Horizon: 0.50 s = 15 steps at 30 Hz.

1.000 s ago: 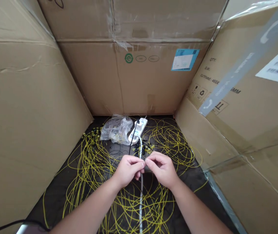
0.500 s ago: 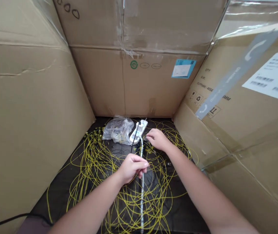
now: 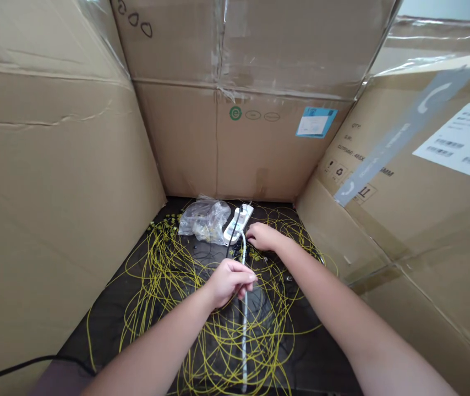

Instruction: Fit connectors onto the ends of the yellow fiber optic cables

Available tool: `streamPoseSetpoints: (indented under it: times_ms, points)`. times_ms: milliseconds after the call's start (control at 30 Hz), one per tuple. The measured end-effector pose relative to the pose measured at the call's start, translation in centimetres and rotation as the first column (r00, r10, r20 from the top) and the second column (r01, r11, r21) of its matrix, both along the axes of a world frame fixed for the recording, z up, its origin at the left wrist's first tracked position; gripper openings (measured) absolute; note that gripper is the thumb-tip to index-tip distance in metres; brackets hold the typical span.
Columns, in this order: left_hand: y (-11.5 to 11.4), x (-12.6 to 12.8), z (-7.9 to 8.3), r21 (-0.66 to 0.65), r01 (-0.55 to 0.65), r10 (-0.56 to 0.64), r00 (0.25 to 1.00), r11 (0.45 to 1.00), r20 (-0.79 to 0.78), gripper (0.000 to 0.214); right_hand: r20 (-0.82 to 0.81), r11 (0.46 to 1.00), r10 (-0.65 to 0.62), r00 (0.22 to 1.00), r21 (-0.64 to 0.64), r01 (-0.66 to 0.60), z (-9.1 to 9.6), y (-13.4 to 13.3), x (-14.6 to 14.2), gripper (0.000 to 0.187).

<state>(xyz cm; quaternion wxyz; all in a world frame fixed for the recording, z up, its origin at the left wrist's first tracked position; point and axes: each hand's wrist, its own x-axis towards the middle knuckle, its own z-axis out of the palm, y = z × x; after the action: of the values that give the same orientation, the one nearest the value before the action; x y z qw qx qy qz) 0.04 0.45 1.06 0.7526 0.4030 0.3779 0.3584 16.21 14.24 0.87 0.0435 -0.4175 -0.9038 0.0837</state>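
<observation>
Our left hand [image 3: 230, 280] sits at centre frame, closed in a pinch right over the white cable [image 3: 244, 335]. What it pinches is too fine for us to tell. Our right hand [image 3: 263, 236] reaches further up, palm down, fingertips among small connectors [image 3: 255, 254] just below the power strip [image 3: 240, 220]. We cannot tell whether it grips anything.

The yellow fibre strands [image 3: 164, 275] lie in loose loops across the dark floor [image 3: 307, 363], spreading nearly to every wall. A crumpled plastic bag [image 3: 204, 220] lies just left of the strip.

Cartons hem us in: the left carton [image 3: 53, 192], the back carton [image 3: 235, 154] and the right carton [image 3: 404, 209] meet the floor edges, so open room runs only toward the bottom of the frame. A black cord [image 3: 20, 366] crosses the lower left corner.
</observation>
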Motion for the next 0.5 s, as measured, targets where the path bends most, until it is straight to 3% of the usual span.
streamPoseSetpoints:
  times_ms: [167, 300, 400, 500]
  points:
    - [-0.1, 0.0, 0.0, 0.007, 0.008, -0.008, 1.000, 1.000, -0.010, 0.016, -0.098, 1.000, -0.004, 0.995, 0.019, 0.006, -0.5, -0.1, 0.0, 0.009]
    - [-0.1, 0.0, 0.0, 0.015, 0.012, -0.012, 1.000, 1.000, -0.009, 0.016, -0.305, 0.997, -0.037, 0.952, 0.057, 0.057, -0.6, -0.6, 0.3, 0.005]
    - [0.0, 0.0, -0.1, 0.018, 0.021, -0.021, 1.000, 1.000, -0.006, 0.016, -0.529, 0.981, -0.106, 0.842, 0.084, 0.176, -0.6, -1.1, 0.6, 0.007]
    - [0.0, 0.0, -0.2, 0.008, 0.025, -0.025, 1.000, 1.000, 0.000, 0.017, -0.748, 0.940, -0.196, 0.634, 0.040, 0.338, -0.5, -1.5, 0.9, 0.013]
